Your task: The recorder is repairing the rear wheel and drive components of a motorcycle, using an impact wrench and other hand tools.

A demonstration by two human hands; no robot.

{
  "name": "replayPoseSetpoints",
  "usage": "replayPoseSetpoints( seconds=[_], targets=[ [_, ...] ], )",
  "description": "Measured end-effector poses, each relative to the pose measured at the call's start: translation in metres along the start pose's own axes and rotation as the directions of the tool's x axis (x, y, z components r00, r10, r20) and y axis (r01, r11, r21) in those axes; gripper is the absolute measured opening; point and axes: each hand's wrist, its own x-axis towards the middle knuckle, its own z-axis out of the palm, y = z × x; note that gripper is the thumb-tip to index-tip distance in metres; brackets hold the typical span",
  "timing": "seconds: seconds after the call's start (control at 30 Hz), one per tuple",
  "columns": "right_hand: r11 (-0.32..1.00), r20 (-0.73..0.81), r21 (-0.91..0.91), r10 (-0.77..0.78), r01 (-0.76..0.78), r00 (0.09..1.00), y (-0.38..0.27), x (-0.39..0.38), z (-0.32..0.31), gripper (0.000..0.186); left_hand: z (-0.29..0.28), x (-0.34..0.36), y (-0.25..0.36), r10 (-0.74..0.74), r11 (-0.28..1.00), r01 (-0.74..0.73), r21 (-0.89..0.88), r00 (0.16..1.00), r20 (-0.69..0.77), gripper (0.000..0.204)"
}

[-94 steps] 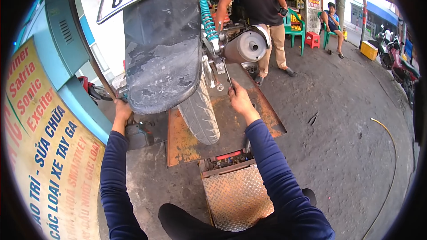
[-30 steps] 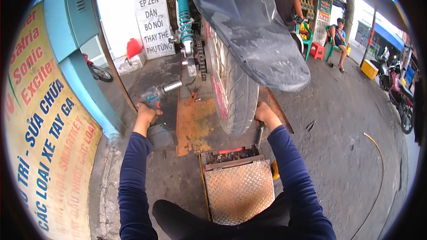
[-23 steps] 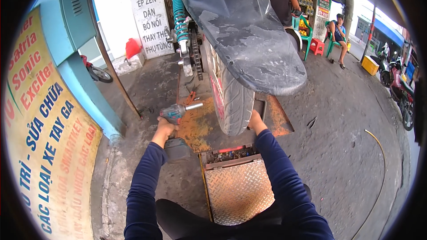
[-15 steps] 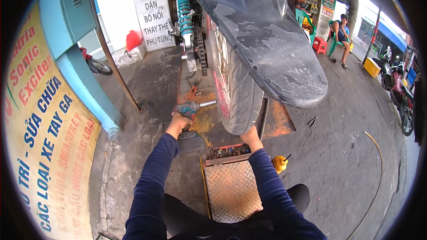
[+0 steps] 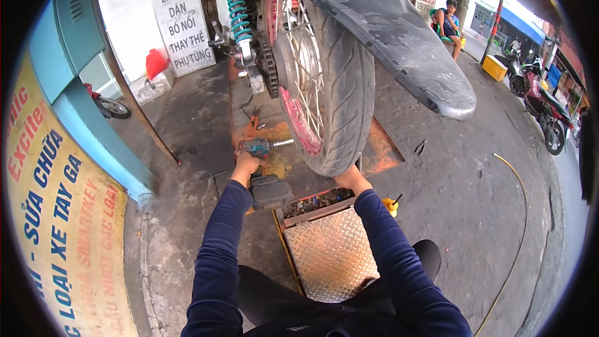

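A teal and black cordless impact wrench [image 5: 256, 145] is gripped in my left hand [image 5: 248, 163]. Its long silver socket points right toward the wheel's pink rim, with a gap between, and its bulky black battery hangs below. My right hand [image 5: 353, 179] holds the bottom of the worn rear tyre [image 5: 349, 109]; its fingertips are hidden behind the rubber. Above the tyre juts a scuffed black rear fender [image 5: 399, 37]. Left of the spoked wheel are the drive chain [image 5: 268, 65] and a shock absorber with a teal spring [image 5: 236, 9].
Beneath the wheel lies a rusty metal plate [image 5: 380, 150], with a diamond-pattern plate [image 5: 331, 253] nearer me. Orange-handled pliers [image 5: 252, 126] rest beyond the wrench. On the floor at right are pliers [image 5: 421, 146], a yellow bottle [image 5: 390, 206] and a hose [image 5: 521, 212]. A person [image 5: 449, 22] sits farther back.
The view has shifted, showing more of the wheel's spokes and hub on its left side. Both hands keep their places, the left on the impact wrench, the right at the tyre's bottom.
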Motion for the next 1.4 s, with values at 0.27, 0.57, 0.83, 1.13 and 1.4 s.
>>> replayPoseSetpoints(
  seconds=[0.27, 0.57, 0.83, 1.13, 1.4],
  targets=[
    [0.772, 0.765, -0.537, 0.275, 0.340, 0.583, -0.236, -0.006, -0.068, 0.020, -0.062, -0.011, 0.007, 0.290, 0.929, -0.246, 0.277, 0.948, -0.131, 0.053],
    [0.516, 0.815, -0.212, -0.375, 0.830, 0.442, -0.433, 0.005, -0.158, 0.025, 0.008, 0.028, 0.050, 0.735, 0.520, -0.706, 0.480, 0.656, 0.169, 0.044],
    [0.900, 0.688, 0.151, -0.392, 0.408, 0.611, -0.296, -0.012, -0.174, 0.041, 0.008, 0.020, 0.046, 0.722, 0.483, -0.655, 0.581, 0.673, 0.158, 0.032],
    [0.803, 0.524, 0.537, -0.078, -0.258, 0.848, -0.167, 0.001, 0.015, 0.063, -0.043, -0.114, 0.018, 0.859, 0.511, -0.499, 0.700, 0.324, -0.396, 0.025],
    [0.588, 0.716, 0.696, -0.517, -0.413, 0.470, -0.151, -0.037, 0.031, 0.050, 0.013, -0.246, 0.025, 0.675, 0.723, -0.408, 0.557, 0.249, -0.694, 0.025]
  ],
)
